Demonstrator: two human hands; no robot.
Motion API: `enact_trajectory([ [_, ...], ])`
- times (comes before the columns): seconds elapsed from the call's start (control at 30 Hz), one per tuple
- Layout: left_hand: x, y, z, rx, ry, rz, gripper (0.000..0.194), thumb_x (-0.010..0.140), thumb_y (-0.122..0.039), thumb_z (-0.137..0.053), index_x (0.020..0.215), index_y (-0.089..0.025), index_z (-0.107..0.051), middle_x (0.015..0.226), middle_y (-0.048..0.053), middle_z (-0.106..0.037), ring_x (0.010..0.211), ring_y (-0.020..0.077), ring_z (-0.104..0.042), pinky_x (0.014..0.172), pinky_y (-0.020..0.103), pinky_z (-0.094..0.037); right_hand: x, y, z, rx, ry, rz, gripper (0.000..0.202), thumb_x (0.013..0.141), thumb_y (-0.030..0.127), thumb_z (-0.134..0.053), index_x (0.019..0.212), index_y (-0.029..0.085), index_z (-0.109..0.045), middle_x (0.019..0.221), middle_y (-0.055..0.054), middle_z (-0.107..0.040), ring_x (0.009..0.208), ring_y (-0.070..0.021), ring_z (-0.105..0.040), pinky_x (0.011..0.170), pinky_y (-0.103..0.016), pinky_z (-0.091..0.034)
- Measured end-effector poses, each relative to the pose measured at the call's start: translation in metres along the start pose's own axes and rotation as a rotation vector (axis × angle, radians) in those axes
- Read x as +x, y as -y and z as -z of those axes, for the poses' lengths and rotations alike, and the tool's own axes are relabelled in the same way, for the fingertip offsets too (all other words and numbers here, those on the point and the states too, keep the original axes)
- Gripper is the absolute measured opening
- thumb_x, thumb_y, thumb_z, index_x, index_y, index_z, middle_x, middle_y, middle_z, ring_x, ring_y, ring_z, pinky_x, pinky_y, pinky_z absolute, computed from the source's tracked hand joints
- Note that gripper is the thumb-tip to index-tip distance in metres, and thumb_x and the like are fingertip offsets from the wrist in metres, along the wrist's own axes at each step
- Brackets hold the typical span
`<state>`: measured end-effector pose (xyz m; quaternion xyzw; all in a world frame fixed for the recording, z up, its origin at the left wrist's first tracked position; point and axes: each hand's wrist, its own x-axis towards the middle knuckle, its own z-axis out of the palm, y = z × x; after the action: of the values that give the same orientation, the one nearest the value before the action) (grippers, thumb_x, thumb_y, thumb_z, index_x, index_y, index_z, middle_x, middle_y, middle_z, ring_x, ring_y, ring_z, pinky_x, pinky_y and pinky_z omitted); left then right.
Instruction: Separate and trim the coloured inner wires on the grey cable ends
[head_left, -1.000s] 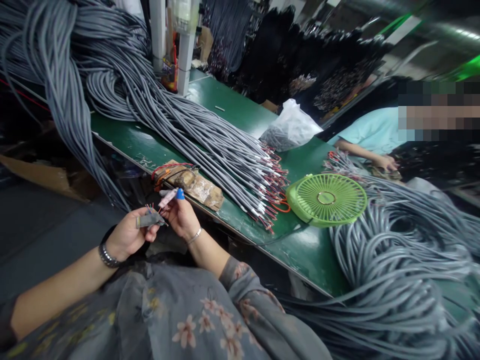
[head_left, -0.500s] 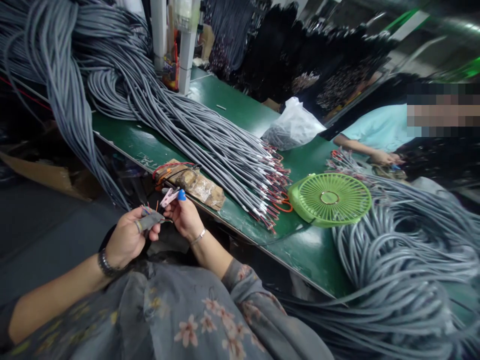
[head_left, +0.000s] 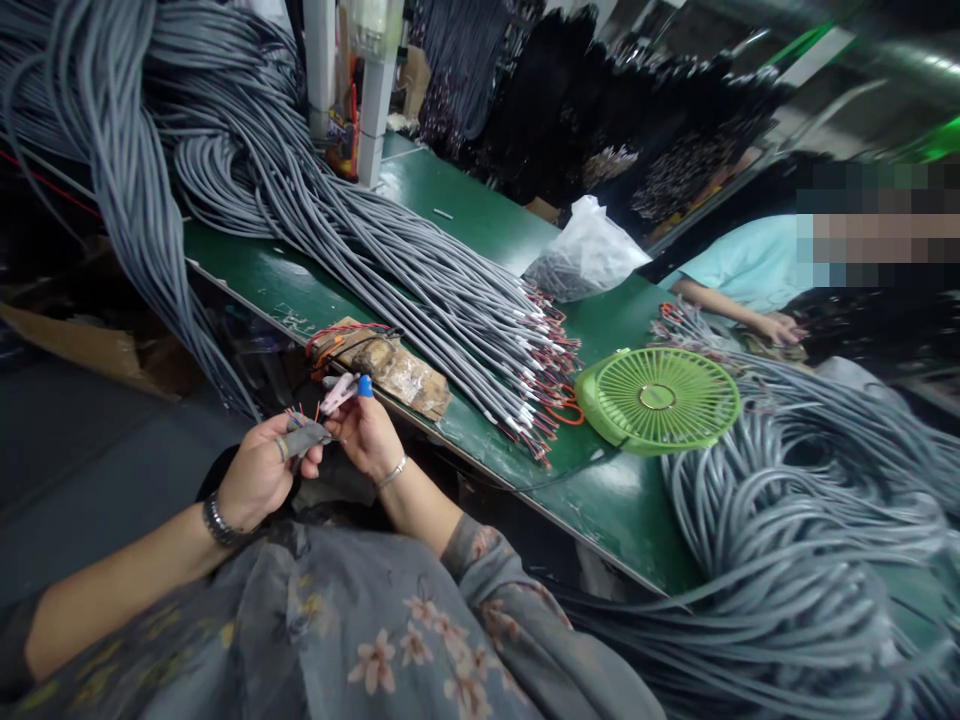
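Note:
My left hand (head_left: 259, 470) is closed around a grey cable end (head_left: 304, 438), from which thin coloured wires stick out. Close beside it on the right, my right hand (head_left: 367, 435) is closed, its fingertips at those wires; what it pinches is too small to name. A blue cover sits on one of its fingertips. A pale pink clip (head_left: 340, 393) shows between the hands, against a wooden block (head_left: 397, 370) with red and black wires on the table's edge.
On the green table (head_left: 281, 272) lies a long bundle of grey cables (head_left: 420, 270) with bared ends. Right of it are a green fan (head_left: 658, 398), a plastic bag (head_left: 589, 245) and coiled cables (head_left: 780, 560). Across the table sits a person in a light blue sleeve (head_left: 739, 260).
My hands have barely shifted, staying together at the wires. The other person's hand and sleeve have moved slightly left and down.

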<state>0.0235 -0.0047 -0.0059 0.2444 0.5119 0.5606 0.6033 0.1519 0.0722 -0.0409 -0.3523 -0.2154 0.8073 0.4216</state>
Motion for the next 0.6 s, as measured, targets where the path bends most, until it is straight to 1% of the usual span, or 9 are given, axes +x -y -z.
enact_trajectory([
  [0.1, -0.005, 0.000, 0.003, -0.003, 0.005, -0.016, 0.027, 0.054, -0.026, -0.098, 0.063, -0.019, -0.074, 0.051, 0.000, -0.066, 0.042, 0.0108, -0.054, 0.043, 0.022, -0.044, -0.003, 0.005, 0.001, 0.003, 0.028, -0.067, 0.061, 0.107, 0.077, -0.069, 0.082, 0.022, -0.068, 0.073, -0.001, -0.071, 0.061, -0.0131, -0.061, 0.058, -0.022, -0.058],
  [0.13, -0.007, 0.000, 0.003, 0.000, -0.001, -0.026, 0.028, 0.053, -0.026, -0.099, 0.063, -0.019, -0.074, 0.051, 0.000, -0.067, 0.042, 0.0111, -0.054, 0.043, 0.023, -0.044, -0.004, 0.006, 0.001, -0.005, 0.041, -0.078, 0.060, 0.108, 0.077, -0.067, 0.082, 0.022, -0.067, 0.075, -0.001, -0.071, 0.061, -0.0131, -0.060, 0.058, -0.022, -0.058],
  [0.2, -0.010, 0.000, 0.003, 0.004, -0.023, -0.058, 0.028, 0.051, -0.026, -0.099, 0.062, -0.019, -0.074, 0.052, 0.001, -0.068, 0.043, 0.0126, -0.057, 0.043, 0.024, -0.045, -0.005, 0.008, 0.001, -0.034, 0.065, -0.075, 0.056, 0.107, 0.073, -0.071, 0.085, 0.022, -0.069, 0.077, -0.002, -0.073, 0.062, -0.0134, -0.061, 0.058, -0.023, -0.058],
  [0.3, -0.013, -0.001, 0.002, -0.006, -0.063, -0.096, 0.027, 0.051, -0.026, -0.097, 0.064, -0.020, -0.075, 0.055, 0.002, -0.071, 0.046, 0.0150, -0.061, 0.045, 0.026, -0.049, -0.006, 0.009, 0.000, -0.068, 0.046, -0.017, 0.043, 0.102, 0.061, -0.084, 0.088, 0.022, -0.072, 0.075, 0.000, -0.071, 0.063, -0.0127, -0.059, 0.058, -0.021, -0.057],
  [0.37, -0.012, -0.001, 0.001, -0.014, -0.090, -0.097, 0.025, 0.051, -0.026, -0.096, 0.065, -0.021, -0.076, 0.055, 0.001, -0.072, 0.047, 0.0152, -0.062, 0.046, 0.027, -0.051, -0.007, 0.008, 0.000, -0.071, 0.014, 0.022, 0.039, 0.099, 0.055, -0.089, 0.087, 0.021, -0.072, 0.074, 0.001, -0.069, 0.062, -0.0122, -0.057, 0.058, -0.022, -0.057],
  [0.47, -0.010, 0.000, 0.000, -0.017, -0.109, -0.086, 0.026, 0.050, -0.026, -0.095, 0.066, -0.020, -0.076, 0.054, 0.000, -0.071, 0.047, 0.0148, -0.061, 0.046, 0.026, -0.050, -0.007, 0.002, 0.002, -0.095, -0.017, 0.065, 0.041, 0.097, 0.057, -0.088, 0.085, 0.022, -0.073, 0.074, 0.000, -0.068, 0.062, -0.0132, -0.056, 0.058, -0.024, -0.056],
  [0.6, -0.008, 0.001, -0.003, -0.017, -0.094, -0.068, 0.028, 0.053, -0.027, -0.095, 0.068, -0.020, -0.073, 0.055, 0.000, -0.070, 0.048, 0.0146, -0.062, 0.047, 0.026, -0.052, -0.005, -0.005, 0.007, -0.181, -0.103, 0.211, 0.048, 0.099, 0.064, -0.083, 0.076, 0.023, -0.073, 0.065, 0.001, -0.062, 0.063, -0.0147, -0.055, 0.063, -0.026, -0.055],
])
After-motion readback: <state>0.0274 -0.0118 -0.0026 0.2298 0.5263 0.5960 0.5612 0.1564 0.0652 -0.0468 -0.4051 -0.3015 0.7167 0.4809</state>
